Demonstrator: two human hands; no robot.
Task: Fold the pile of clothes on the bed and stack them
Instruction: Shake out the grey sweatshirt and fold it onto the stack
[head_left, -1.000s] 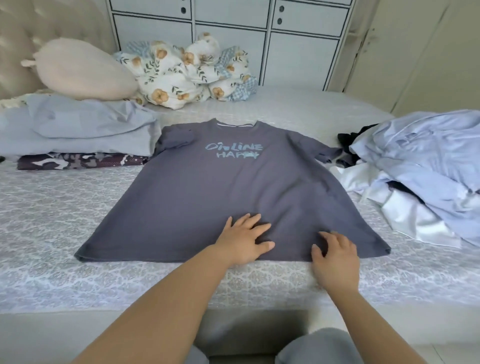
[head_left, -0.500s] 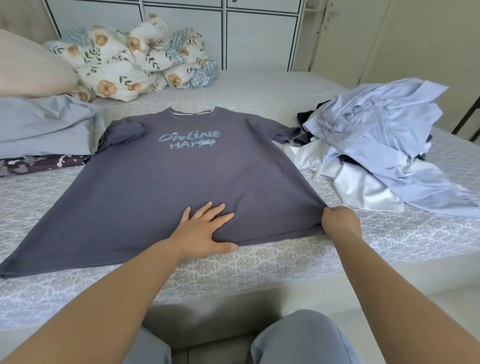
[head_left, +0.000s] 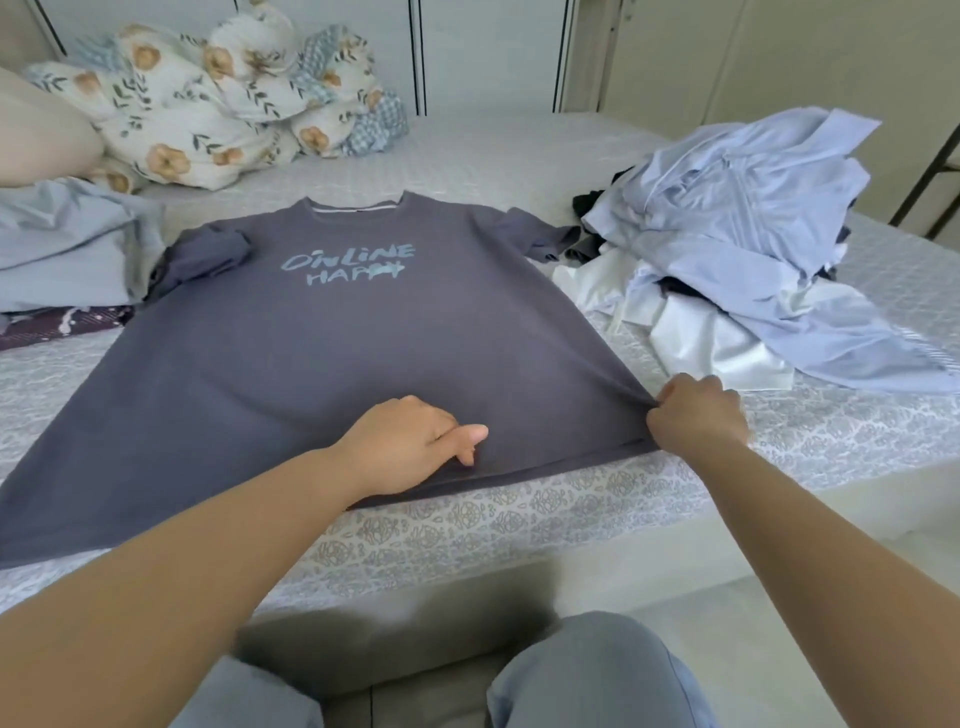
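Grey-purple T-shirt (head_left: 337, 364), spread flat, print up, on the bed (head_left: 519, 525).

Right hand (head_left: 696, 415) pinches the hem's right corner; left hand (head_left: 410, 441), fingers curled, presses the hem mid-width, apparently gripping nothing. Risks: pulling the corner may drag the sleeve into the unfolded pile (head_left: 753, 249) just beside it; the bunched left sleeve may fold in crooked beside the folded stack (head_left: 67, 249).

Bare patterned bed cover (head_left: 519, 525) runs along the near edge below the spread grey T-shirt (head_left: 337, 353) — open room for a hand. To the right, the heap of unfolded clothes (head_left: 753, 249) crowds against the shirt's sleeve; to the left, folded garments (head_left: 62, 249) lie touching the other sleeve. Behind the collar, the mattress lies open as far as the floral bedding bundle (head_left: 218, 104) — which blocks the far left corner.
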